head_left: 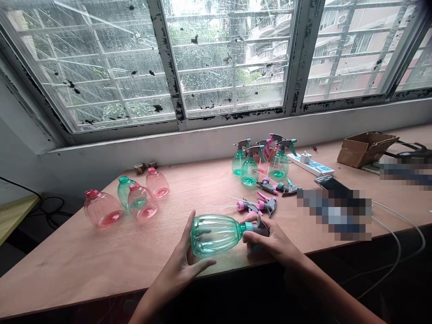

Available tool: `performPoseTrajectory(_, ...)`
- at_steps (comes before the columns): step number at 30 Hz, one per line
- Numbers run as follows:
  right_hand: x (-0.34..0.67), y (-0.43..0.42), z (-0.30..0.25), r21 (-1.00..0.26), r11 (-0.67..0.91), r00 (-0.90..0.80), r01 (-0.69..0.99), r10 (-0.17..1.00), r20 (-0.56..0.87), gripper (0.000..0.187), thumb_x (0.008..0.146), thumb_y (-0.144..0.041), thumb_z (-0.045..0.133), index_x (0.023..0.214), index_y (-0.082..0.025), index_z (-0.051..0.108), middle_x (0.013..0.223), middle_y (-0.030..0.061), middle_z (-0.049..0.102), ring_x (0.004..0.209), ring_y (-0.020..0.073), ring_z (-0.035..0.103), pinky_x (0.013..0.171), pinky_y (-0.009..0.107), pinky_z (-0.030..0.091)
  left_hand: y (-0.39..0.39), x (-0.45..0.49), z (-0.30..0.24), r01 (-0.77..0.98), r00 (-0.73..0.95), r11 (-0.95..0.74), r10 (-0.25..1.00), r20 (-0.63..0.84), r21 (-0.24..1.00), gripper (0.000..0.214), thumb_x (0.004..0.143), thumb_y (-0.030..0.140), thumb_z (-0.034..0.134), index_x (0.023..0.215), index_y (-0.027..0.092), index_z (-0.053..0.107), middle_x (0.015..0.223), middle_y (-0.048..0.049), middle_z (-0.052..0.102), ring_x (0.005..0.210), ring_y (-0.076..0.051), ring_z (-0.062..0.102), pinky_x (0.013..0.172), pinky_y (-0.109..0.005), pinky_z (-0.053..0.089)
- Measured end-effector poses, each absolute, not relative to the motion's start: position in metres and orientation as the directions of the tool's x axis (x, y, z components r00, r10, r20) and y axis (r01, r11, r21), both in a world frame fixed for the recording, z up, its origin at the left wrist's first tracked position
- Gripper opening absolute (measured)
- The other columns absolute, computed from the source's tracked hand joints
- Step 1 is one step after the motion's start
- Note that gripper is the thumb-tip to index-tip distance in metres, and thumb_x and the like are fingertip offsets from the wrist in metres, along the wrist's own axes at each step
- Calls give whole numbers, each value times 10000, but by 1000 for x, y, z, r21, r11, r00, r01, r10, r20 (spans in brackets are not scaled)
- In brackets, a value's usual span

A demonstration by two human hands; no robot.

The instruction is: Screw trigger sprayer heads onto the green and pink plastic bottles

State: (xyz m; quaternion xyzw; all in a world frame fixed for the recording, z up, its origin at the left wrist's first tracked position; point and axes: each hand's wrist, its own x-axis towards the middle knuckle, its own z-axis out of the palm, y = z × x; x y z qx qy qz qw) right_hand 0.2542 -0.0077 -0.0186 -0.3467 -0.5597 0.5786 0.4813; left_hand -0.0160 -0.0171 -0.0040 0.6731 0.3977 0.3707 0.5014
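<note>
My plywood bench by the grimy window

Behind the bench (67, 261) runs a barred window (229, 58) with peeling black paint; to my right sit a white power strip (310, 165), a cardboard box (366, 150), a phone (329, 183) and white cables (398, 243).

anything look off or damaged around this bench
The pale painted metal window frame is flaking, with black patches showing through, and black blotches mark the streaky glass pane. Grey and pink plastic trigger sprayer heads lie loose on the light wooden bench, off any bottle.
</note>
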Motion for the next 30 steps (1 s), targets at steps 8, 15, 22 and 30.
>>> performPoseTrajectory(8, 255, -8, -17, -982, 77, -301, -174, 945, 128, 385, 829, -433, 761, 1055, -187, 570, 678, -14, 703, 590, 169, 689, 637, 291, 529, -17, -18, -2, 217, 409, -167, 910, 66, 962, 997, 853, 331, 736, 1572, 332, 46, 1414, -84, 526, 1337, -294, 488, 1132, -435, 391)
performPoseTrajectory(15, 255, -7, -21, -977, 81, -311, -195, 940, 140, 384, 837, -423, 757, 1071, -189, 561, 684, -14, 699, 585, 172, 687, 629, 302, 538, -20, -16, -3, 235, 410, -185, 909, 75, 954, 1089, 849, 287, 750, 1553, 392, -74, 1378, -74, 548, 1320, -278, 505, 1122, -461, 402)
performPoseTrajectory(22, 255, -7, -20, -979, 66, -301, -194, 946, 124, 398, 817, -436, 774, 1059, -188, 576, 694, -13, 704, 583, 169, 691, 635, 295, 540, -18, -17, -4, 238, 405, -217, 908, 106, 947, 1030, 859, 314, 738, 1565, 367, -10, 1583, -110, 335, 1429, -331, 380, 1188, -525, 299)
performPoseTrajectory(30, 256, -8, -21, -978, 63, -327, -197, 937, 126, 382, 832, -429, 762, 1045, -191, 552, 651, -11, 703, 585, 177, 682, 618, 293, 530, -20, -19, -3, 278, 405, -229, 909, 102, 933, 1049, 849, 347, 744, 1570, 362, -18, 1630, -87, 265, 1502, -347, 220, 1226, -559, 160)
